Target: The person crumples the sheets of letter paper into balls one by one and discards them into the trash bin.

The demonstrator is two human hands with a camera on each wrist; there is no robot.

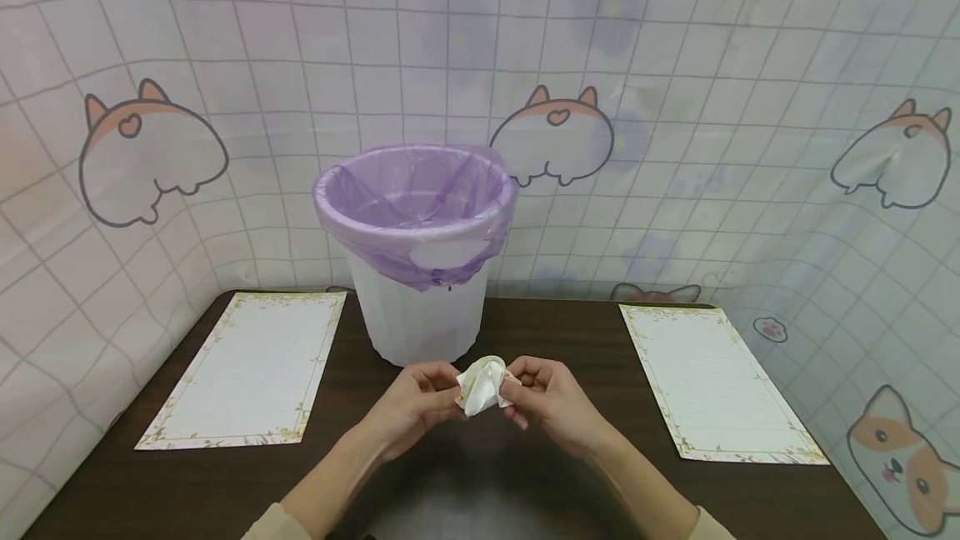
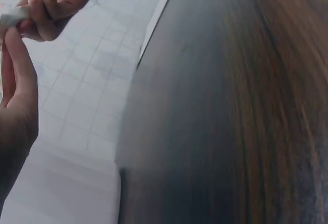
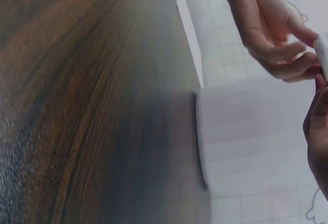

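Between both hands, above the dark table in the head view, is a small crumpled sheet of white paper (image 1: pixel 483 386) with a yellowish printed edge. My left hand (image 1: pixel 420 401) pinches its left side between thumb and fingers. On the other side, my right hand (image 1: pixel 553 401) pinches the right edge the same way. Part of the crumpled paper (image 2: pixel 14 16) shows at the left edge of the left wrist view, and a sliver of it at the right edge of the right wrist view.
Behind the hands stands a white trash bin (image 1: pixel 420 315) lined with a purple bag (image 1: pixel 427 261). Flat on the dark wooden table (image 1: pixel 555 340) lie two bordered paper sheets, one at left (image 1: pixel 247 369) and one at right (image 1: pixel 720 382). A gridded curtain (image 1: pixel 675 148) with cartoon dogs surrounds the table.
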